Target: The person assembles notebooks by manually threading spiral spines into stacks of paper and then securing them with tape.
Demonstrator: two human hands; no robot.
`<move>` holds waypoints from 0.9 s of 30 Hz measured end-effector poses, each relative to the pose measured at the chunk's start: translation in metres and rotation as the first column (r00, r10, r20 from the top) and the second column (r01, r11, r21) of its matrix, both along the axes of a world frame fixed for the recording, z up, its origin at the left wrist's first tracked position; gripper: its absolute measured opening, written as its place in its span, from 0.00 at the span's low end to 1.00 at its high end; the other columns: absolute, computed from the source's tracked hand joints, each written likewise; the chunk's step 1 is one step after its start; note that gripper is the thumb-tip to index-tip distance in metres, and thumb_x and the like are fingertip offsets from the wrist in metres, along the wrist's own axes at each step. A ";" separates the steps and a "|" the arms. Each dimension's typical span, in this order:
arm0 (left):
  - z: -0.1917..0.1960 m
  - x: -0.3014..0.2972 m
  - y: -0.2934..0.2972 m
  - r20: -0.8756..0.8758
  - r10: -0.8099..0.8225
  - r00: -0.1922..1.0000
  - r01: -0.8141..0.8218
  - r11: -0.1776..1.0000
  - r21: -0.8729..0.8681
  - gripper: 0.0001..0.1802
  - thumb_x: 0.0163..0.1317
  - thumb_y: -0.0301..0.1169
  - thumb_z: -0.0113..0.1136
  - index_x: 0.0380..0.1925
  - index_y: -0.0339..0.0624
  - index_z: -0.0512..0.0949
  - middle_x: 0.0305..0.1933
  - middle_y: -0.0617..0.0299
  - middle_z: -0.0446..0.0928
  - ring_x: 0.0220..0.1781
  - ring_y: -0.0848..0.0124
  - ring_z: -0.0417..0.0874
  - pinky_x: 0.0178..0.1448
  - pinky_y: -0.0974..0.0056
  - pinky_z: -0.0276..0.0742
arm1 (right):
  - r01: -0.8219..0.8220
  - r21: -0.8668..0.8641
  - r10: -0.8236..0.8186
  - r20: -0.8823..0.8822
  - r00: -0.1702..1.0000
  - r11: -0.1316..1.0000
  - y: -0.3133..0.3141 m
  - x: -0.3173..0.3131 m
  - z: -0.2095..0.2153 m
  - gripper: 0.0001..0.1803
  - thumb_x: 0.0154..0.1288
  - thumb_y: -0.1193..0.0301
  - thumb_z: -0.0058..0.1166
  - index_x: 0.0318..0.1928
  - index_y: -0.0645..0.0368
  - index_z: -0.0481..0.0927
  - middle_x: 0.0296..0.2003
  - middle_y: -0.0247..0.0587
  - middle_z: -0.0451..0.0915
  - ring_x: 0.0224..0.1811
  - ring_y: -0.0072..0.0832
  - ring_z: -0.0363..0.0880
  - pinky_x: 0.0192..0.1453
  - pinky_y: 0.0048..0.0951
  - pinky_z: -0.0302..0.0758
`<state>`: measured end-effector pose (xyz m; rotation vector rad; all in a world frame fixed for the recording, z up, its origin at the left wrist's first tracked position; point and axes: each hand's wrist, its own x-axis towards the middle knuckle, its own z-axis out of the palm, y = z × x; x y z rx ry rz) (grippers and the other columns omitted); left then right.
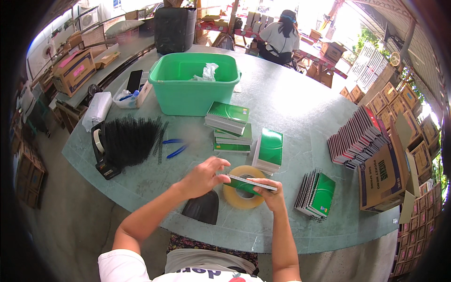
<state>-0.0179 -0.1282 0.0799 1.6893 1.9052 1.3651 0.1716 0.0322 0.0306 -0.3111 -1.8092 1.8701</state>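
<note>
Notebook (238, 184) in the right hand (271, 193): paper pages, smooth cover; beyond the hand, plastic tub (190, 98), glossy-covered notepad stack (271, 143).

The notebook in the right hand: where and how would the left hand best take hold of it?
Probably by the left end, coming from the left, pinching across its thickness. The notebook is thin, with an edge turned up, and the right hand grips towards its other end; the left hand is already beside it.
</note>
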 end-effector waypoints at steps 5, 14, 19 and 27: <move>0.005 -0.007 -0.001 -0.110 -0.072 0.991 0.067 0.997 -0.049 0.09 0.60 0.29 0.57 0.38 0.38 0.72 0.38 0.52 0.74 0.38 0.58 0.78 0.40 0.58 0.74 | 0.011 -0.056 -0.011 0.008 1.000 0.998 0.001 0.000 -0.002 0.13 0.57 0.82 0.58 0.45 0.66 0.81 0.44 0.45 0.81 0.49 0.28 0.78 0.56 0.27 0.72; 0.028 0.007 0.002 -0.349 0.018 0.937 0.024 0.993 0.114 0.13 0.51 0.26 0.64 0.36 0.40 0.72 0.33 0.58 0.73 0.40 0.59 0.75 0.42 0.56 0.73 | 0.109 -0.046 -0.107 0.040 0.993 0.993 -0.003 0.000 -0.001 0.13 0.56 0.79 0.61 0.44 0.64 0.82 0.39 0.36 0.82 0.41 0.20 0.78 0.48 0.21 0.74; -0.019 0.017 -0.045 -0.474 -0.047 0.879 -0.150 0.917 -0.370 0.19 0.47 0.28 0.67 0.41 0.43 0.74 0.36 0.53 0.70 0.38 0.59 0.74 0.41 0.55 0.73 | 0.151 0.014 -0.152 0.092 0.984 0.988 -0.007 -0.001 -0.001 0.14 0.56 0.76 0.62 0.44 0.64 0.81 0.38 0.35 0.82 0.39 0.19 0.78 0.47 0.20 0.74; 0.035 0.024 -0.020 -0.383 0.332 0.862 -0.283 0.942 0.180 0.22 0.45 0.20 0.64 0.44 0.48 0.79 0.39 0.54 0.70 0.40 0.61 0.74 0.44 0.60 0.73 | 0.159 0.009 -0.159 0.079 0.984 0.987 -0.006 0.000 -0.002 0.14 0.56 0.76 0.62 0.44 0.65 0.81 0.38 0.34 0.82 0.40 0.18 0.77 0.47 0.19 0.73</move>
